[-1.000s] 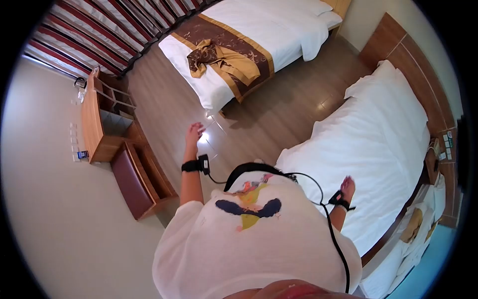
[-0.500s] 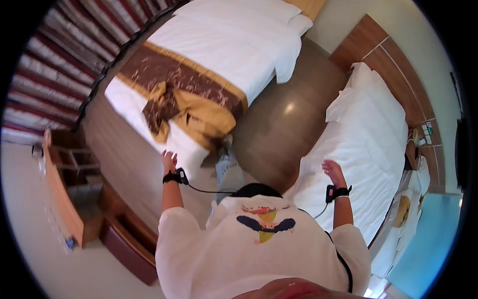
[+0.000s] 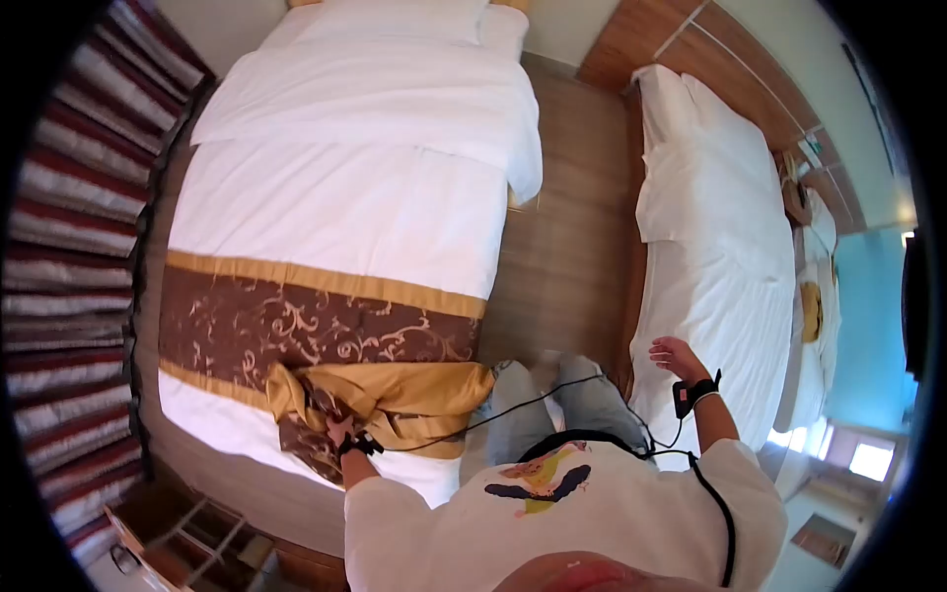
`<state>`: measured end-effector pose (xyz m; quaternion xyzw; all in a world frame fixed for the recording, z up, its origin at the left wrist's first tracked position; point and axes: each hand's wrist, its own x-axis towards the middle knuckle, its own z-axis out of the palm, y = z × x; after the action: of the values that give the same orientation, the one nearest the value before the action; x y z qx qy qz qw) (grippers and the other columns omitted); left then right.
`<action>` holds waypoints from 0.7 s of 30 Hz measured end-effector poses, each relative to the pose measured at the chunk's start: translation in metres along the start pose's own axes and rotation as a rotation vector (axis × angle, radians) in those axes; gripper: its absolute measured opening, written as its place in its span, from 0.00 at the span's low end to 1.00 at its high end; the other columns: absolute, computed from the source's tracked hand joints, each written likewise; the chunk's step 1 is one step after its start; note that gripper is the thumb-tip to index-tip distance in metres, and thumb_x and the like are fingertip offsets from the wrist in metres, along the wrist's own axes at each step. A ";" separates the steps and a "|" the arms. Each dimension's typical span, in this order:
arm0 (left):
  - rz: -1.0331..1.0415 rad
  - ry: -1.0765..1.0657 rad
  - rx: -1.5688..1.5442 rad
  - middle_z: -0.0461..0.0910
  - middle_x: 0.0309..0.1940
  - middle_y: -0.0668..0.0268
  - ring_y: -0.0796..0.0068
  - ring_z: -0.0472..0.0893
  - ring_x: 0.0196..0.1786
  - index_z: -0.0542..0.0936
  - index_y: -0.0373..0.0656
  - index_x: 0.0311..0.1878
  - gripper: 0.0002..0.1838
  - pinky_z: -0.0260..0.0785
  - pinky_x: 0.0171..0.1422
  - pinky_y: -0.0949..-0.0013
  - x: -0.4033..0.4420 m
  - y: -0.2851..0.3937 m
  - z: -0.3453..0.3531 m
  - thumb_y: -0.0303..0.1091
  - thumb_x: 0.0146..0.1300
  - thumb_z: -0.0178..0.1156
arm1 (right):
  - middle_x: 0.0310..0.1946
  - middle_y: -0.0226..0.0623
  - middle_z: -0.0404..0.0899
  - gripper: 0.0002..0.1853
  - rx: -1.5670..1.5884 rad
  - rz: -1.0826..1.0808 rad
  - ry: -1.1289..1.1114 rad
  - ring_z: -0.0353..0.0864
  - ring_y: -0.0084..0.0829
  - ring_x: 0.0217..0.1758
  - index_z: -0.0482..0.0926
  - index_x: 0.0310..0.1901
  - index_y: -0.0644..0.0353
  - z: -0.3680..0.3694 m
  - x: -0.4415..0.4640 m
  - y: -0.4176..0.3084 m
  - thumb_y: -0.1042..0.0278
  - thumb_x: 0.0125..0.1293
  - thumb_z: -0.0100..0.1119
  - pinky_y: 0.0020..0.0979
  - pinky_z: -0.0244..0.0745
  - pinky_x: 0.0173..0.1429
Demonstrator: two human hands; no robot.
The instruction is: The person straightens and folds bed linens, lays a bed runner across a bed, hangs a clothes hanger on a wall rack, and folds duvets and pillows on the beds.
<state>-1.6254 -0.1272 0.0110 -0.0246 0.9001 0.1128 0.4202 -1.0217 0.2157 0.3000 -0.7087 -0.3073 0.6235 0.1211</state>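
My left hand (image 3: 339,430) is down on a bunched brown-and-gold bed runner (image 3: 414,387) near the foot of the white bed. Its fingers appear closed on the crumpled brown part; the cloth partly hides them. Beyond it, a flat stretch of brown patterned runner (image 3: 296,321) with gold borders crosses the bed. I cannot tell whether the bunched and flat parts are one piece. My right hand (image 3: 677,357) is held out above the edge of the second white bed (image 3: 705,286), fingers spread and holding nothing.
The white bed (image 3: 326,192) fills the left side, with striped curtains (image 3: 74,286) beyond it. Wooden floor (image 3: 562,227) separates the two beds. A wooden shelf unit (image 3: 187,533) stands at lower left. A black cable (image 3: 513,407) runs between my wrists, across my body.
I have moved closer to the bed, and the view has turned. My left hand went from free in the air onto the bunched runner. My right hand remains open.
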 end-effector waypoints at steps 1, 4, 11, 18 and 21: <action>0.194 0.099 0.066 0.69 0.42 0.53 0.56 0.67 0.46 0.64 0.40 0.49 0.31 0.60 0.47 0.60 0.007 0.007 -0.002 0.43 0.40 0.58 | 0.30 0.33 0.72 0.13 -0.065 0.029 0.013 0.71 0.26 0.32 0.69 0.36 0.57 -0.005 0.004 -0.001 0.59 0.55 0.43 0.25 0.65 0.36; 0.121 0.009 -0.006 0.72 0.29 0.55 0.60 0.69 0.32 0.69 0.34 0.39 0.21 0.61 0.37 0.63 0.005 0.040 0.001 0.39 0.45 0.54 | 0.30 0.33 0.73 0.13 -0.109 0.109 0.190 0.71 0.25 0.31 0.69 0.37 0.58 -0.025 0.027 -0.003 0.61 0.54 0.43 0.24 0.65 0.36; 0.117 -0.278 -0.701 0.66 0.28 0.65 0.72 0.68 0.27 0.65 0.39 0.36 0.13 0.64 0.29 0.71 -0.119 0.285 0.041 0.31 0.45 0.50 | 0.25 0.28 0.73 0.09 -0.041 0.126 0.014 0.71 0.19 0.27 0.70 0.30 0.55 -0.039 0.168 -0.065 0.60 0.53 0.45 0.19 0.63 0.29; 0.446 -0.139 -0.781 0.67 0.32 0.65 0.75 0.66 0.35 0.65 0.35 0.40 0.17 0.62 0.36 0.75 -0.131 0.550 0.123 0.31 0.46 0.50 | 0.21 0.31 0.71 0.08 0.021 -0.175 -0.050 0.68 0.20 0.20 0.72 0.25 0.59 0.019 0.449 -0.241 0.65 0.51 0.48 0.18 0.60 0.21; 0.462 -0.153 -0.767 0.68 0.38 0.63 0.73 0.67 0.40 0.65 0.34 0.45 0.20 0.61 0.42 0.74 -0.116 0.664 0.152 0.32 0.48 0.50 | 0.24 0.27 0.71 0.08 -0.001 -0.061 -0.137 0.70 0.19 0.27 0.71 0.30 0.55 0.057 0.540 -0.309 0.62 0.52 0.47 0.21 0.64 0.29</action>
<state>-1.5290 0.5469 0.1260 0.0316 0.7415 0.5304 0.4097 -1.1456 0.7618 0.0237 -0.6547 -0.3366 0.6664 0.1185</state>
